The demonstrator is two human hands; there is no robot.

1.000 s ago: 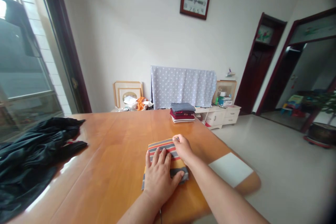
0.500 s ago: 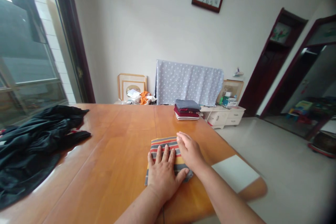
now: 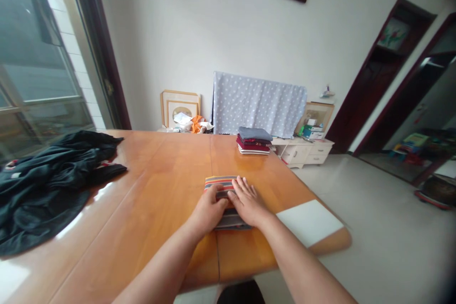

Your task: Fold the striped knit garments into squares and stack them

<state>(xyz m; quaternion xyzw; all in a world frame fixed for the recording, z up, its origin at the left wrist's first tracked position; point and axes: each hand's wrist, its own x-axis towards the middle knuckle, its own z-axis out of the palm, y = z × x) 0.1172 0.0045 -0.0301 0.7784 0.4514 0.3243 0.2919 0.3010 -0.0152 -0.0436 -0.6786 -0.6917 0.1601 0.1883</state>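
1. Folded cloth striped in grey, red and yellow [image 3: 231, 220]: lies flat on the glossy orange-brown wooden table [image 3: 156, 199], near its front edge, beneath both hands.
2. Left hand [image 3: 208, 210]: fingers bent, thumb extended, at the cloth's left side; whether it pinches the fabric cannot be determined.
3. Right hand [image 3: 246, 202]: released, fingers extended, laid over the cloth's right side.
4. Stack of folded grey, dark-red and striped fabrics [image 3: 253, 141]: beyond the cloth.
5. Crumpled black garment [image 3: 53, 190]: table's left side, well apart.
6. White rectangular sheet [image 3: 309, 222]: right of the cloth.
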